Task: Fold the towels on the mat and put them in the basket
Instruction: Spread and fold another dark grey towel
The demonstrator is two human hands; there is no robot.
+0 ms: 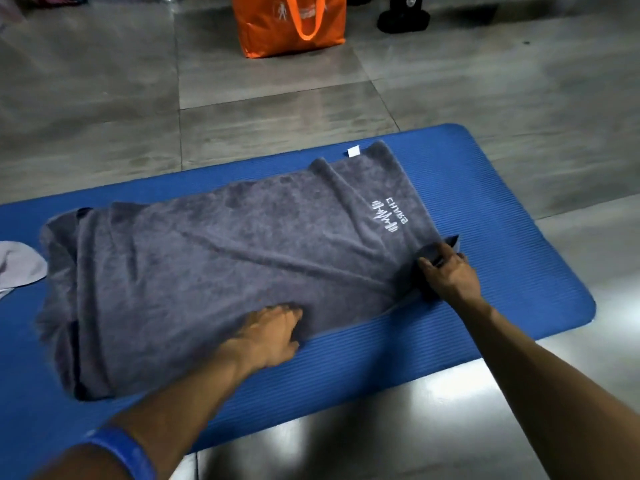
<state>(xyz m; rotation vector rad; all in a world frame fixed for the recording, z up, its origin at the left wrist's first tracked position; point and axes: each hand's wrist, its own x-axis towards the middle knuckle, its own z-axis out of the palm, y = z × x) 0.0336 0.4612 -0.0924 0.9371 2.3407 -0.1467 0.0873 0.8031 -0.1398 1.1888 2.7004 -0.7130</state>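
Observation:
A large grey towel (pixel 221 258) with a white embroidered logo lies spread across the blue mat (pixel 502 237), folded over along its length. My right hand (pixel 450 275) pinches the towel's near right corner, which is lifted and bunched between the fingers. My left hand (pixel 273 330) grips the towel's near edge around the middle, fingers curled into the cloth. A small white tag shows at the towel's far edge. No basket is in view.
A pale lilac cloth (pixel 19 265) lies at the mat's left end, partly cut off. An orange bag (pixel 291 24) stands on the grey tiled floor beyond the mat, with a dark object (pixel 403 19) to its right.

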